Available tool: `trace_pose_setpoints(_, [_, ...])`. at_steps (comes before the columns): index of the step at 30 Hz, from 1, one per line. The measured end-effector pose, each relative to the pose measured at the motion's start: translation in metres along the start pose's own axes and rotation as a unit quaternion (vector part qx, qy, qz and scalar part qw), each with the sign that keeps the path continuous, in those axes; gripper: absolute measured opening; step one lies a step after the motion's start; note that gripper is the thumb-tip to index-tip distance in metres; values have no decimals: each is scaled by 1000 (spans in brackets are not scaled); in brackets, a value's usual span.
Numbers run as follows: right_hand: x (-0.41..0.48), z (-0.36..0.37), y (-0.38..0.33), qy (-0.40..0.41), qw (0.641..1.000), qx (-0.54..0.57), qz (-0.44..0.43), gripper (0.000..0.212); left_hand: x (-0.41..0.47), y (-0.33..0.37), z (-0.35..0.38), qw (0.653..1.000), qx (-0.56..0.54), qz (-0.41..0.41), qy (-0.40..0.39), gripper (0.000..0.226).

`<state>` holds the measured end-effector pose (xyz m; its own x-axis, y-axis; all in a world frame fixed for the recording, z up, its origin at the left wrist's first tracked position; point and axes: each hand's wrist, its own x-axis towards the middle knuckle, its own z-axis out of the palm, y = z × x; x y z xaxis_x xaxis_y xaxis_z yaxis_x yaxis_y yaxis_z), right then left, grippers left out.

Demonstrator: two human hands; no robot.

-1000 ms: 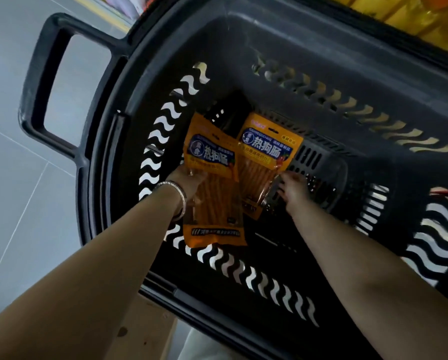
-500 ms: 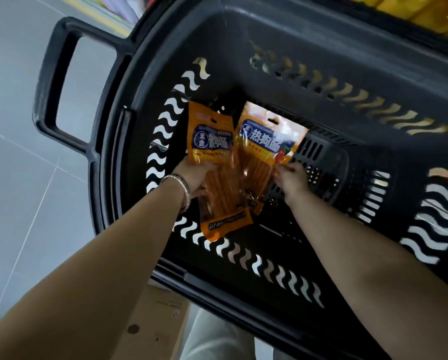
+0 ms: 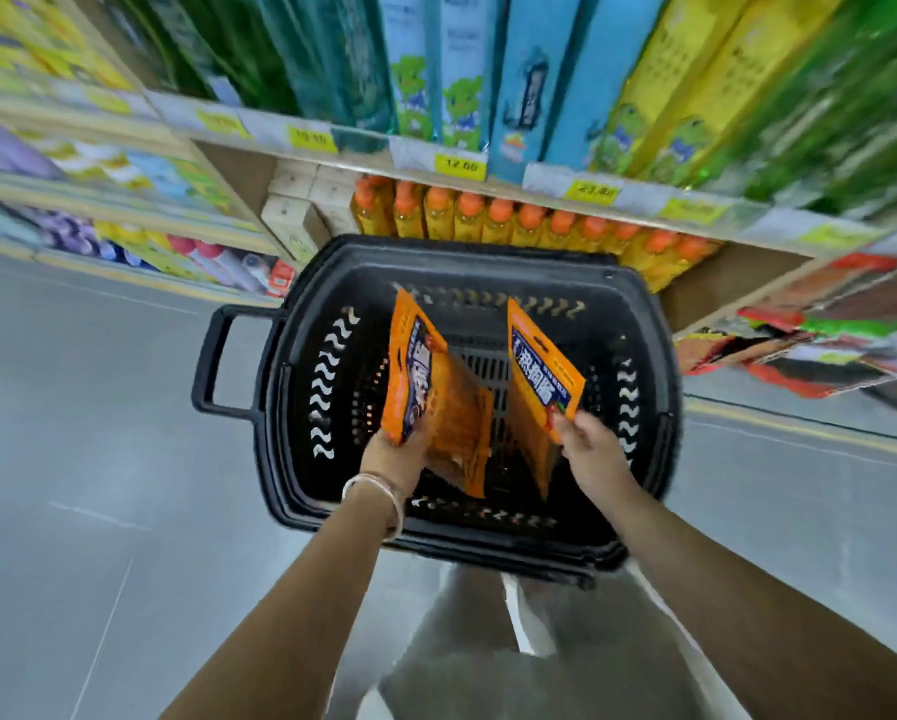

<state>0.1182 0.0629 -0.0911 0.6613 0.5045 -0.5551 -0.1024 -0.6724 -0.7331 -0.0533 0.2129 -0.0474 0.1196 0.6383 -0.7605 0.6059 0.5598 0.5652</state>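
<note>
We hold the left packet (image 3: 436, 402) with our left hand (image 3: 392, 457), fingers curled round its lower edge. The right packet (image 3: 537, 366) is pinched at its near corner by our right hand (image 3: 586, 444). Both stand upright over the basket (image 3: 667, 387), neither on its floor. Our read: about halfway, with lowering and release left.
</note>
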Motion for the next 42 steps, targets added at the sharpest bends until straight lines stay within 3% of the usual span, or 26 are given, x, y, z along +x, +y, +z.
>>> trace_pose_setpoints(6, [-69, -98, -11, 145, 974, 46, -169, 25, -84, 25, 32, 990, -29, 139, -25, 4])
trace_pose_setpoints(9, [-97, -154, -9, 196, 952, 98, -215, 28, -129, 39, 68, 973, -55, 223, -21, 17])
trace_pose_setpoints(15, [-148, -280, -7, 277, 907, 160, -276, 27, -222, 79, 145, 934, -74, 349, -26, 8])
trace_pose_setpoints(20, [-166, -381, 11, 347, 878, 153, -292, 30, -285, 118, 209, 917, -68, 392, -29, 42])
trace_pose_setpoints(21, [-170, -400, 12, 355, 873, 152, -297, 33, -296, 128, 220, 909, -72, 409, -35, 39])
trace_pose_setpoints(23, [-179, -438, 8, 371, 860, 145, -319, 35, -318, 151, 241, 888, -65, 451, -52, 13])
trace_pose_setpoints(26, [-189, -487, -6, 411, 825, 101, -375, 31, -344, 187, 266, 857, -56, 505, -86, 12])
trace_pose_setpoints(30, [-190, -543, -31, 419, 809, 90, -402, 17, -363, 230, 293, 833, -69, 538, -108, 7])
trace_pose_setpoints(35, [-180, -601, -82, 436, 794, 117, -406, 26, -387, 287, 312, 818, -86, 562, -86, 17])
trace_pose_setpoints(42, [-164, -660, -180, 392, 780, 244, -424, 26, -405, 370, 319, 795, -95, 595, -65, 37])
